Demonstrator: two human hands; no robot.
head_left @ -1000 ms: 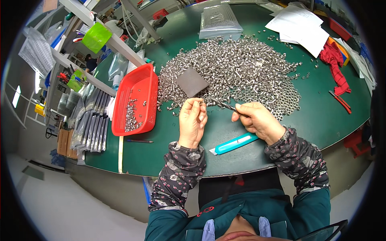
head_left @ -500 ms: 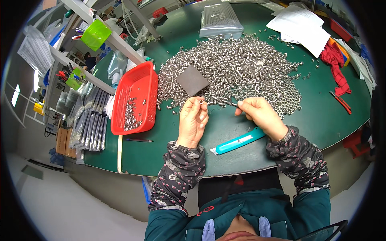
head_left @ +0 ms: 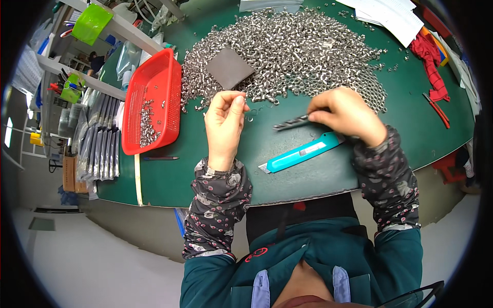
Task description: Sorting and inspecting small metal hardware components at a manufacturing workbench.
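My right hand [head_left: 343, 114] grips a dark twist drill bit [head_left: 290, 123] by one end, its fluted tip pointing left over the bare green tabletop. My left hand [head_left: 225, 126] is closed in a pinch at the near edge of a big heap of small shiny metal rings [head_left: 292, 51]. Whatever its fingertips hold is too hidden to make out. Just beyond that hand, a dark grey square block [head_left: 230, 69] rests on the heap. Below the drill bit lies a teal utility knife [head_left: 303, 153] with its blade out to the left.
A red plastic basket [head_left: 172, 110] with some metal pieces stands left of the heap. Near it lies a pen [head_left: 161, 158]. To the right are red-handled pliers [head_left: 436, 110] and a red cloth [head_left: 425, 56]. White papers [head_left: 395, 20] lie at the far right.
A small metal ring showed at my left fingertips before; now it is not visible there. The drill bit has drawn away from my left hand. The whole view has shifted slightly.
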